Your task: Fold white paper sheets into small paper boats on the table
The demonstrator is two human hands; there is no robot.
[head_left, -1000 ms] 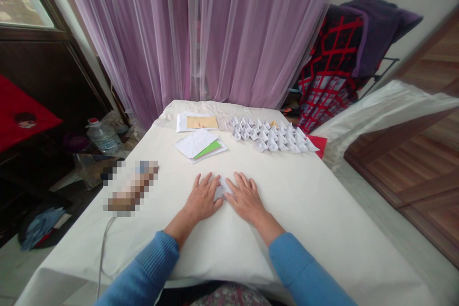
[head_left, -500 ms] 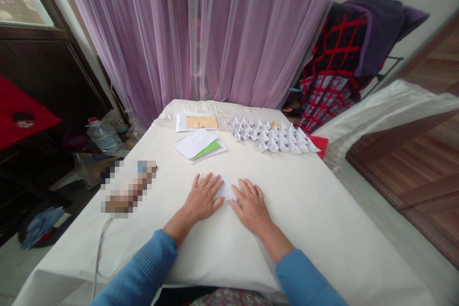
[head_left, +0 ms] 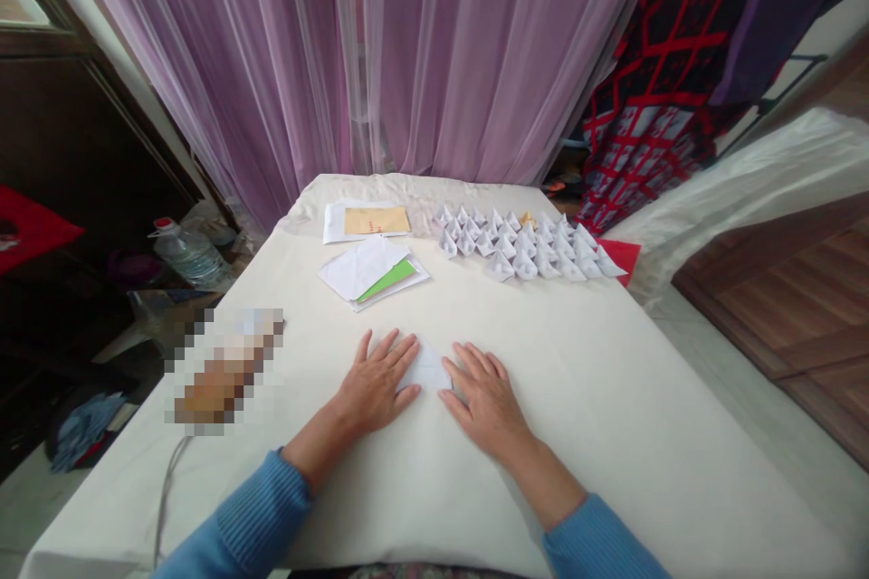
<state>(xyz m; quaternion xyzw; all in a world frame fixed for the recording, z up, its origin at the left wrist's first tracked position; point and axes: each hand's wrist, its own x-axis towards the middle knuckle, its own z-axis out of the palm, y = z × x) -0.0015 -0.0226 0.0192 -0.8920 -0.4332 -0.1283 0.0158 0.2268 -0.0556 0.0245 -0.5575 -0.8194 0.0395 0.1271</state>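
Observation:
A small piece of folded white paper (head_left: pixel 427 367) lies flat on the white-covered table, between my two hands. My left hand (head_left: pixel 373 380) rests palm down with its fingers spread, the fingertips and thumb over the paper's left side. On the other side, my right hand (head_left: pixel 485 393) lies flat too, its fingers stretched out and touching the paper's right edge. The parts of the paper beneath the fingers are hidden. Beyond the hands, at the back right, stand rows of folded white paper boats (head_left: pixel 533 246), with a yellowish one (head_left: pixel 528 219) among them.
A stack of white and green paper (head_left: pixel 367 270) lies past my left hand, with a brown envelope (head_left: pixel 377 220) on white sheets behind it. A blurred-out object with a cable (head_left: pixel 164 493) is at the left. Something red (head_left: pixel 621 259) sticks out at the right table edge.
The view has moved slightly closer. My hands lie a little further apart, so more of the white paper shows between them.

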